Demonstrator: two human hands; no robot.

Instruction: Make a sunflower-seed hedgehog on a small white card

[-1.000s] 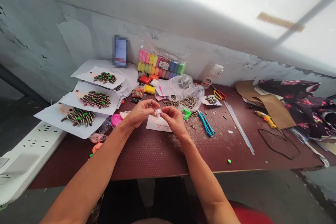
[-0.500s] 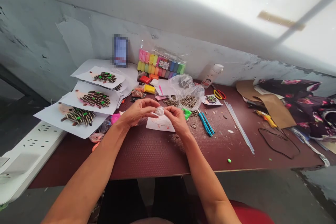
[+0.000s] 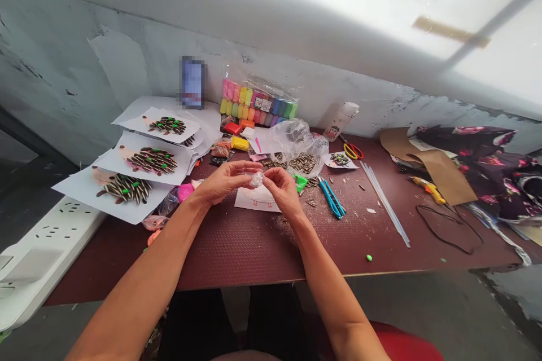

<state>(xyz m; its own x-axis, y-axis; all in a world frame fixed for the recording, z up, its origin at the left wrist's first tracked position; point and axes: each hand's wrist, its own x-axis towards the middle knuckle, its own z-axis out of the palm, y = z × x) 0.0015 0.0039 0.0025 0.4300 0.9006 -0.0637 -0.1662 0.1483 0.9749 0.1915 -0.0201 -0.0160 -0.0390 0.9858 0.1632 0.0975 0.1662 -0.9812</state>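
Head view: hands (image 3: 282, 189) partly hide crinkled plastic (image 3: 256, 179) and the drawing (image 3: 256, 203) beneath.

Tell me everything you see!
Table: one, maroon, underneath
Hedgehog pictures: at least five, white, mostly left
Power strip: one, white, left
Pixelated screen: one, blue, back
Clay set: one, multicoloured, back
Clay packets: several, mixed, middle
Bottle: one, white, back
Scissors: one, red-yellow, back
Plastic bag: one, clear, middle
Sunflower seeds: many, striped, middle
Utility knife: one, blue, right
Glue sticks: several, clear, right
Glue gun: one, yellow, right
Floral cloth: some, dark, right
Drawing: one, white, middle
Crinkled wad: one, whitish, middle
Left hand: one, bare, holding wad
Right hand: one, bare, holding wad
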